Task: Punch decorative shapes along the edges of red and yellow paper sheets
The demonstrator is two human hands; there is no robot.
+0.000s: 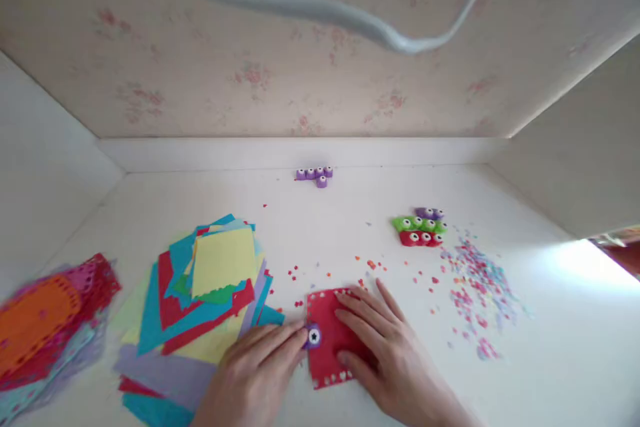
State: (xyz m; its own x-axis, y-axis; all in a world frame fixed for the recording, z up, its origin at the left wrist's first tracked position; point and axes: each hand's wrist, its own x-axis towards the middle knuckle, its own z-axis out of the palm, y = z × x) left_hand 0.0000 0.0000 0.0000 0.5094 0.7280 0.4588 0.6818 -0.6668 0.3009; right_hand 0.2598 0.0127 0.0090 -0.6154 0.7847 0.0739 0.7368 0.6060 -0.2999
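Observation:
A red paper square [326,321] with small holes punched along its edges lies flat on the white desk [350,233]. My right hand [380,347] rests flat on it with fingers spread, pressing it down. My left hand [263,367] pinches a small purple punch [313,336] at the square's left edge. Tiny red paper bits [295,275] lie scattered just beyond the square.
A loose pile of coloured paper sheets [205,287] lies left of my hands. Punched sheets [45,327] sit at the far left. Purple punches [315,175] stand near the back wall; green, red and purple punches [420,228] sit right of centre, beside scattered confetti [475,287].

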